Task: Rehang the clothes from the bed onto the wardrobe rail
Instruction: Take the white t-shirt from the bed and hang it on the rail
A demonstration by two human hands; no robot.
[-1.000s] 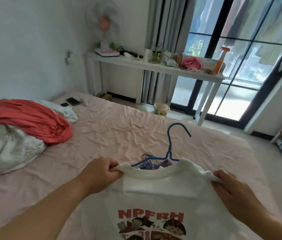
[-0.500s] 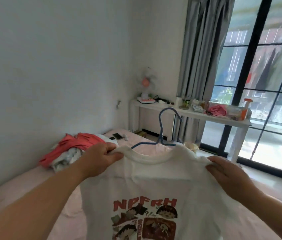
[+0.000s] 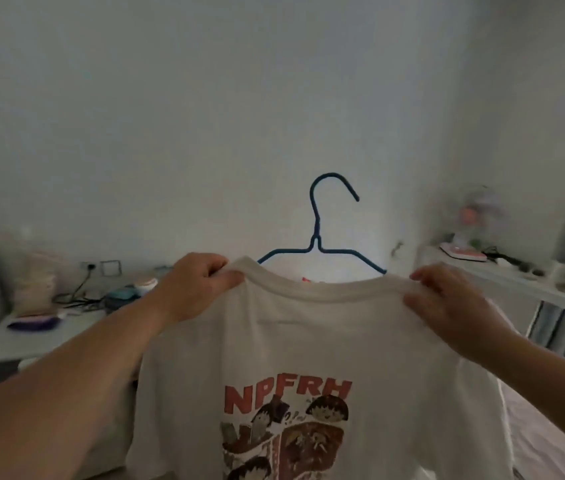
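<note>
White T-shirt [image 3: 308,341] on blue hanger [image 3: 315,244], collar edge in both hands.

Matt cream cloth shirt [image 3: 308,341] with a flat red and brown print. Thin blue hanger [image 3: 319,237], smooth, wire-like with a slight sheen. Plain matt white wall [image 3: 204,116].
</note>
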